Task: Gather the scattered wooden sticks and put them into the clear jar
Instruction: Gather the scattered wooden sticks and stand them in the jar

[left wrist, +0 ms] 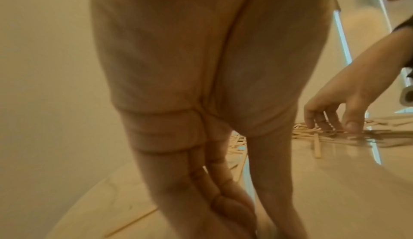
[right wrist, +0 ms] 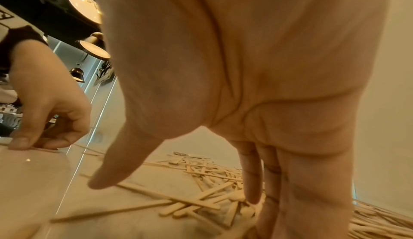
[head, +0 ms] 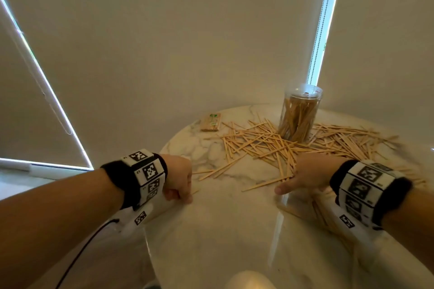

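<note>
Many flat wooden sticks (head: pixel 263 145) lie scattered across the far half of a round marble table (head: pixel 223 230). Among them stands the clear jar (head: pixel 299 115), upright, open-topped and partly filled with sticks. My left hand (head: pixel 185 197) is at the table's left edge, fingers curled, pinching the end of a single stick (head: pixel 195 192) against the tabletop; the right wrist view shows its thumb (right wrist: pixel 20 142) pressing down. My right hand (head: pixel 288 183) rests with straight fingers (right wrist: pixel 252 190) on the near edge of the stick pile (right wrist: pixel 201 202), thumb (right wrist: pixel 107 177) spread aside.
A small packet of sticks (head: pixel 210 122) lies at the table's far left. Roller blinds hang close behind, with a bead chain (head: pixel 321 19) above the jar. A black cable (head: pixel 82 248) trails from my left wrist. The table's near half (head: pixel 223 253) is bare marble.
</note>
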